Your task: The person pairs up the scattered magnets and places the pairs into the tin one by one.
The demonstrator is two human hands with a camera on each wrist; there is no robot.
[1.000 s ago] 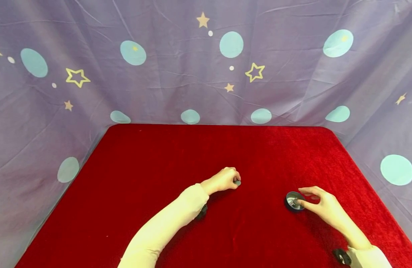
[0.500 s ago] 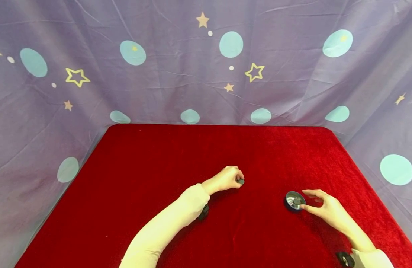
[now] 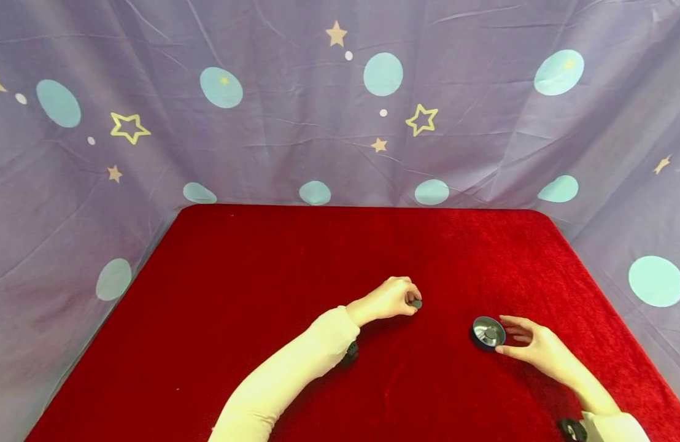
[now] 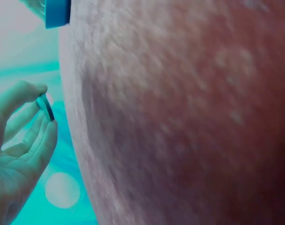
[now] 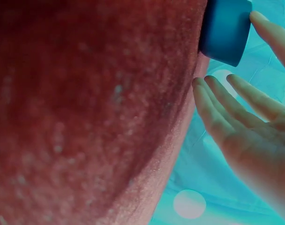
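My left hand (image 3: 392, 298) pinches a small, flat grey-green disc (image 3: 416, 304) between thumb and fingertips, above the middle of the table. In the left wrist view the disc (image 4: 47, 108) shows thin and edge-on, away from the cloth. A small round bowl (image 3: 480, 341), dark blue outside and shiny metallic inside, stands upright to the right. Within it lies a small grey round spot (image 3: 491, 334) that looks like a similar disc. My right hand (image 3: 541, 353) is beside the bowl, thumb at its rim, fingers spread and holding nothing. The bowl's blue side (image 5: 226, 33) shows in the right wrist view.
A red velvety cloth (image 3: 279, 258) covers the table. Behind and at both sides hangs a purple curtain (image 3: 296, 110) with stars and dots. Dark wrist devices sit under both cream sleeves (image 3: 312, 350).
My left hand has moved right with the disc, closer to the bowl. My right hand has drawn back from inside the bowl to its rim, uncovering the grey disc-like spot.
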